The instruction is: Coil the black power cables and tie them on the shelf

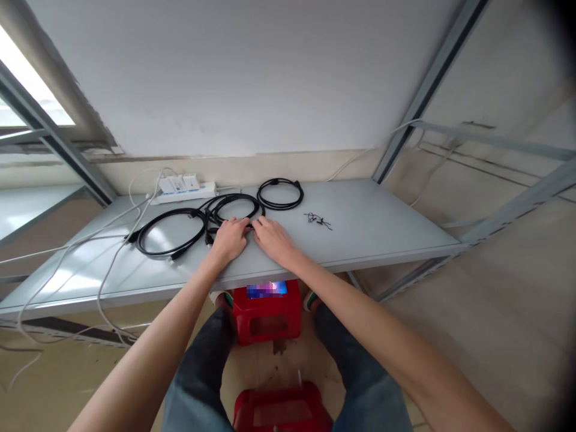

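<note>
My left hand (231, 241) and my right hand (272, 240) are close together at the shelf's front, fingers bent and closed on the near side of a coiled black cable (238, 196). My fingertips hide the exact spot they grip. To the left lies a wider coil of black cable (180, 210), with its plug ends near the shelf's front and left. Behind my right hand rests a smaller coiled black cable (279, 207), apart from my fingers. Several thin black twist ties (318, 221) lie in a loose tangle to the right.
The grey metal shelf (373, 225) stands against a wall between metal posts. A white power strip (184, 193) with plugged-in adapters sits at the back left, its white cords trailing over the left side. Below are a red stool (267, 315) with a lit screen on it and another red stool (282, 411).
</note>
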A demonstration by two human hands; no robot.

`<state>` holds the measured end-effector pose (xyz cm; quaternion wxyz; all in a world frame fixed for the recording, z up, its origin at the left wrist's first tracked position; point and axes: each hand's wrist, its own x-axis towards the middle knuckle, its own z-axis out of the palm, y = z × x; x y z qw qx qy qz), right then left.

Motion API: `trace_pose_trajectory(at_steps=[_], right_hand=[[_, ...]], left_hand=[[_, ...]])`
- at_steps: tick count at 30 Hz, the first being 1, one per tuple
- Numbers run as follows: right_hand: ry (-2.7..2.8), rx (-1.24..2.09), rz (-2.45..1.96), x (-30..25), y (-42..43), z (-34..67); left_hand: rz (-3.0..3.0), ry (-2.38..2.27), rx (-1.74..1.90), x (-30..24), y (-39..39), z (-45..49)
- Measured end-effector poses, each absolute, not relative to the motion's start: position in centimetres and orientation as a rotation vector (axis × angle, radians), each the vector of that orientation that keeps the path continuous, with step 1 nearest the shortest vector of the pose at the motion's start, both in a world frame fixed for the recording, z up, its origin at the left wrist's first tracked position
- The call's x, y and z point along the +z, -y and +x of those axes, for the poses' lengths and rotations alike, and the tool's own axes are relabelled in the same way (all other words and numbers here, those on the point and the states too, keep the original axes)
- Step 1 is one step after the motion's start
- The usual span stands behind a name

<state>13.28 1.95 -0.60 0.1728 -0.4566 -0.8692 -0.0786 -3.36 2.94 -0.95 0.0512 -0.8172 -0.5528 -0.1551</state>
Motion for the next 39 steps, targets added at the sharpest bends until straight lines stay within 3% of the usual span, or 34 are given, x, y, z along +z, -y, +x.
trace_pose_trajectory(at_steps=[5,10,13,39], right_hand=[[2.342,0.092,-1.258,-1.4,-3.1,14.1],[2.083,0.620,-1.181,-1.4,-4.4,14.7],[1.999,0.736,-1.116,-1.7,-4.9,14.8],[1.894,0.703,-1.018,-2.3,-5.0,14.9]], left_hand=[[-2.438,1.736,-0.479,-1.1,-3.1,-3.3],[-2.455,1.753,-0.511,-1.2,-3.1,-3.3],[-2.472,1.753,-0.518,-1.1,-3.0,-3.4],[-2.449,1.762,-0.565,-0.9,-2.4,-3.2]])
